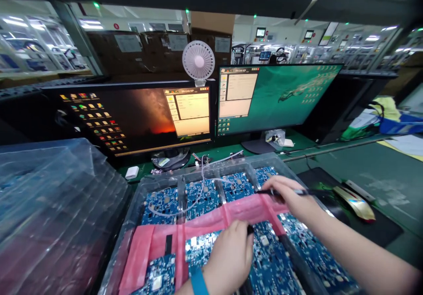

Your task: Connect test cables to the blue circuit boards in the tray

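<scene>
While gripping a pen (pixel 284 193) over the tray (pixel 158 181), right hand (pixel 291 198) pinched shut. Left hand (pixel 231 253) clenched on a dark tool near pink sheet (pixel 211 220); boards (pixel 165 202) partly uncovered.

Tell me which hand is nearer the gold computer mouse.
Right. The right hand is over the tray's right side, just left of the gold computer mouse; the left hand is farther left and nearer the camera.

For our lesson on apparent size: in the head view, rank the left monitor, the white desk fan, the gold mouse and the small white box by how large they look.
1. left monitor
2. white desk fan
3. gold mouse, close to the fan and nearer the camera, so unsure
4. small white box
</scene>
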`<state>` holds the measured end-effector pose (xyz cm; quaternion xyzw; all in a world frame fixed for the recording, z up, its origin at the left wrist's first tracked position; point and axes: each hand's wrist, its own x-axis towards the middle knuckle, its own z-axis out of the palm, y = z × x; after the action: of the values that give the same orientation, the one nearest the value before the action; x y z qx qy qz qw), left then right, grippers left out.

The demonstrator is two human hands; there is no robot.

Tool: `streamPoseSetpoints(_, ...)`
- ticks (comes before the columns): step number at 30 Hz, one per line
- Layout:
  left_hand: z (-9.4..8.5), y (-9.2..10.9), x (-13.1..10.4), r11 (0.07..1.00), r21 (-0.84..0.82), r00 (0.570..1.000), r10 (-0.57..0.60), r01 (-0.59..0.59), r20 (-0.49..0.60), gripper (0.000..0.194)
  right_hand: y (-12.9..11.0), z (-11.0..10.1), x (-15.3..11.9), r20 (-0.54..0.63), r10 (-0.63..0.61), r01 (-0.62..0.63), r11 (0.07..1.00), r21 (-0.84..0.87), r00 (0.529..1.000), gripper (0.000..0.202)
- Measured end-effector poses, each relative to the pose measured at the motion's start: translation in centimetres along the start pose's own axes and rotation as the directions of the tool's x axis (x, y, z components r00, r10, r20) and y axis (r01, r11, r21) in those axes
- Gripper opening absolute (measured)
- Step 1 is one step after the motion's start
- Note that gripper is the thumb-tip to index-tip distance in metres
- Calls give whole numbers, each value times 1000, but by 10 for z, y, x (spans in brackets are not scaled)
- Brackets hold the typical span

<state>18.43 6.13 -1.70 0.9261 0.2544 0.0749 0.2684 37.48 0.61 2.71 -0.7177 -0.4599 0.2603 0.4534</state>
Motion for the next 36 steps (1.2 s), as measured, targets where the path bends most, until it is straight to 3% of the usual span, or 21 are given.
streamPoseSetpoints(2,4,-6,6,996,88,1000,-14,14,-4,24,12,11,32,-78,41,-50,991,-127,996,22)
streamPoseSetpoints(6,11,-17,11,979,197,999,-50,49,1,28,34,34,71,-61,51,-62,979,-196,997,15)
streamPoseSetpoints(21,13,-18,12,973,230,998,-34,22,48,29,62,54,78,-51,-1,-10,975,-221,999,11)
streamPoseSetpoints(25,8,-17,12,986,167,1000,-20,16,22,29,43,48,72,-26,53,-56,993,-99,998,17)
streamPoseSetpoints(30,2,-19,12,997,-63,995,-58,53,-78,32,7,33,42,-38,150,-144,981,126,988,23)
streamPoseSetpoints(34,2,-21,10,961,-230,961,-199,152,-194,31,-3,32,8,101,240,-258,829,496,965,25)
streamPoseSetpoints(36,2,-21,9,947,-269,952,-231,173,-202,29,-1,36,-3,131,280,-302,753,585,951,27)
